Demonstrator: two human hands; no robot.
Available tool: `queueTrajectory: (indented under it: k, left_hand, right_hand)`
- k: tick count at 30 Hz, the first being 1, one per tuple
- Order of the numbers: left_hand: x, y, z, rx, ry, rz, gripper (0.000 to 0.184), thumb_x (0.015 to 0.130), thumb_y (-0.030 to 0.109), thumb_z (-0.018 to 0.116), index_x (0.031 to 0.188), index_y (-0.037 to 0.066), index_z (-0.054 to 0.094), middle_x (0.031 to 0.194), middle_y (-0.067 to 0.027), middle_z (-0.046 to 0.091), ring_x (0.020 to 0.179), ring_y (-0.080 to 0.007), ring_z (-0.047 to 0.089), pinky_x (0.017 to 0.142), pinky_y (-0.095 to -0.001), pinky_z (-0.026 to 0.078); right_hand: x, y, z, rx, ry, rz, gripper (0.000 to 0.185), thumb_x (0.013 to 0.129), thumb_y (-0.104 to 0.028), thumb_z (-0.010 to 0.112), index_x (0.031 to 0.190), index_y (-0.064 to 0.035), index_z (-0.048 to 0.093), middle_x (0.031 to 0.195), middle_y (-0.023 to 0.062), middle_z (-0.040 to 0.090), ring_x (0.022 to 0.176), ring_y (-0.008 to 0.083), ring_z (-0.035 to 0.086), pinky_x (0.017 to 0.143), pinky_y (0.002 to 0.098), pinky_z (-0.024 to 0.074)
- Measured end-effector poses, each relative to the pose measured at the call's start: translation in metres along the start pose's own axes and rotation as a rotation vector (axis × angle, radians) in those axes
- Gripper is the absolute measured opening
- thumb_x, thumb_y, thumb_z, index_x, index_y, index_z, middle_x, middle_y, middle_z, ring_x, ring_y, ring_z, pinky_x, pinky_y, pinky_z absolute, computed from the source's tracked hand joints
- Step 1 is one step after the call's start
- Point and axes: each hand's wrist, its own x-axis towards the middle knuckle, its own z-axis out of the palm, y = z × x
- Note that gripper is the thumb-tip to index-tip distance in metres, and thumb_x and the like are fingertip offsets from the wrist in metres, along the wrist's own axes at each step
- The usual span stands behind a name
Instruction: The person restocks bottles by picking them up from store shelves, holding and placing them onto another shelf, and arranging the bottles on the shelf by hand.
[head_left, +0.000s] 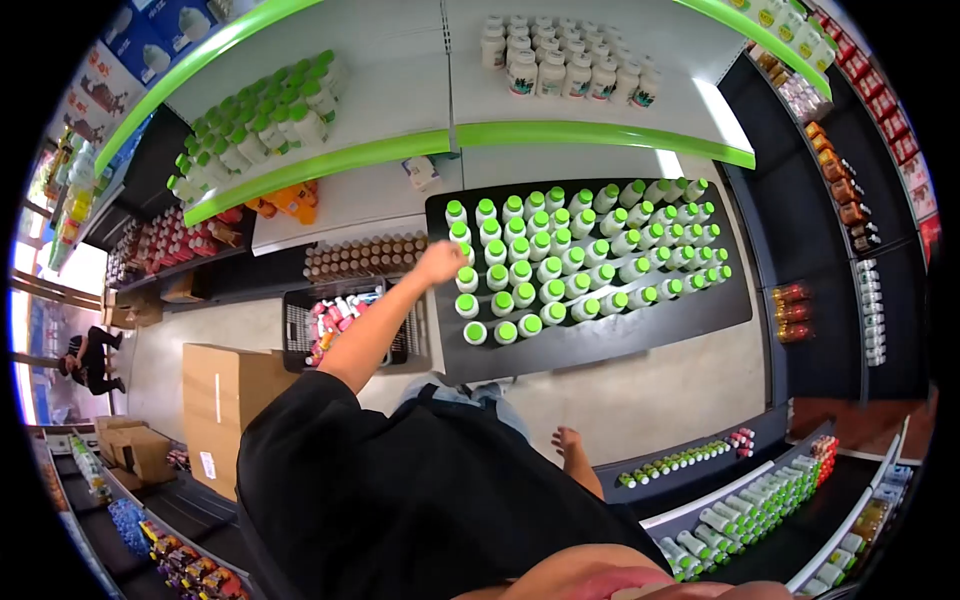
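My left hand (440, 262) reaches to the near-left column of white bottles with green caps (550, 268), which stand upright in rows on a black tabletop (600, 345). Its fingers are closed at the top of one green-capped bottle, which they mostly cover. Other bottles of that column stand in front of and behind the hand. Low beside my body hangs my right hand (568, 440), its fingers apart and nothing in them.
A dark basket (297, 325) of pink and white bottles stands left of the table, near a cardboard box (225, 400). Shelves with a green edge (600, 135) rise behind the table. More shelving (830, 300) lines the right. A person (92, 360) is at the far left.
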Motion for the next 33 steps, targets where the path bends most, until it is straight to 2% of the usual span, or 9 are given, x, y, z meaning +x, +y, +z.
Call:
queueTrajectory:
  k: [2,3,6,12,18,22,26,30,33]
  left_hand:
    - [0.011,0.085,-0.062,0.343,0.182,-0.132,0.03,0.078,0.036,0.063,0.084,0.007,0.071,0.091,-0.0188,0.071,0.087,-0.0352,0.068,0.076,-0.0466,0.054]
    - [0.024,0.108,-0.086,0.309,0.252,-0.189,0.031,0.079,0.036,0.062,0.086,0.007,0.071,0.096,-0.0188,0.07,0.09,-0.0351,0.068,0.077,-0.0476,0.054]
    - [0.083,0.15,-0.14,0.143,0.432,0.024,0.034,0.085,0.037,0.059,0.1,0.009,0.068,0.086,-0.02,0.069,0.085,-0.0366,0.068,0.077,-0.0453,0.053]
    - [0.24,0.183,-0.147,-0.014,0.471,0.153,0.064,0.078,0.052,0.07,0.123,0.008,0.059,0.117,-0.0146,0.068,0.11,-0.0328,0.064,0.092,-0.0413,0.05]
    - [0.308,0.19,-0.138,0.059,0.373,0.179,0.087,0.065,0.063,0.077,0.129,0.007,0.056,0.12,-0.0159,0.067,0.112,-0.0336,0.063,0.092,-0.0415,0.051]
    - [0.299,0.189,-0.153,0.127,0.35,0.157,0.071,0.065,0.06,0.076,0.111,0.007,0.068,0.108,-0.0138,0.072,0.1,-0.0314,0.068,0.085,-0.0427,0.054]
    - [0.278,0.172,-0.182,0.273,0.27,0.17,0.062,0.066,0.058,0.074,0.105,0.009,0.071,0.103,-0.0124,0.073,0.097,-0.031,0.069,0.083,-0.0416,0.054]
    - [0.243,0.145,-0.212,0.318,0.205,0.066,0.062,0.067,0.055,0.074,0.109,0.01,0.068,0.103,-0.012,0.073,0.097,-0.0314,0.069,0.084,-0.0414,0.054]
    - [0.214,0.122,-0.223,0.184,0.271,0.069,0.061,0.069,0.054,0.074,0.11,0.01,0.066,0.104,-0.0126,0.072,0.098,-0.0322,0.068,0.084,-0.0422,0.054]
  right_hand:
    - [-0.012,0.008,0.009,0.03,0.0,-0.009,0.028,0.092,-0.034,0.056,0.113,-0.0156,0.059,0.104,0.0046,0.069,0.091,0.0229,0.067,0.077,0.0443,0.0452]
    - [-0.017,0.01,0.011,0.044,0.01,-0.014,0.029,0.092,-0.034,0.055,0.114,-0.0155,0.059,0.105,0.0049,0.069,0.093,0.0234,0.067,0.079,0.0453,0.0449]
    - [-0.024,0.018,0.025,0.171,-0.05,-0.104,0.03,0.092,-0.035,0.056,0.114,-0.0154,0.059,0.105,0.0051,0.069,0.094,0.0239,0.067,0.079,0.0451,0.0449]
    - [-0.03,0.042,0.058,0.477,0.136,-0.121,0.031,0.093,-0.038,0.056,0.114,-0.0148,0.058,0.105,0.0048,0.068,0.097,0.0237,0.066,0.079,0.0474,0.0439]
    - [-0.087,0.046,0.133,0.792,0.227,-0.045,0.029,0.093,-0.036,0.056,0.118,-0.0208,0.055,0.102,0.0014,0.066,0.089,0.0198,0.063,0.079,0.044,0.0425]
    - [-0.109,0.005,0.16,0.806,0.321,-0.183,0.021,0.093,-0.037,0.059,0.099,-0.0164,0.061,0.092,0.0006,0.066,0.079,0.018,0.066,0.064,0.0345,0.0468]
    - [-0.13,-0.098,0.161,0.725,0.481,-0.583,0.02,0.098,-0.025,0.06,0.102,-0.0055,0.064,0.086,0.006,0.066,0.073,0.0143,0.064,0.057,0.0236,0.046]
    - [-0.204,-0.268,0.175,0.465,0.441,-1.089,0.013,0.097,-0.011,0.059,0.103,-0.0008,0.061,0.092,0.0028,0.062,0.079,0.0102,0.058,0.07,0.0247,0.0467]
    - [-0.292,-0.408,0.213,0.189,0.463,-1.288,0.026,0.087,-0.009,0.069,0.108,0.0022,0.06,0.094,0.0052,0.066,0.082,0.012,0.062,0.075,0.0262,0.0495]
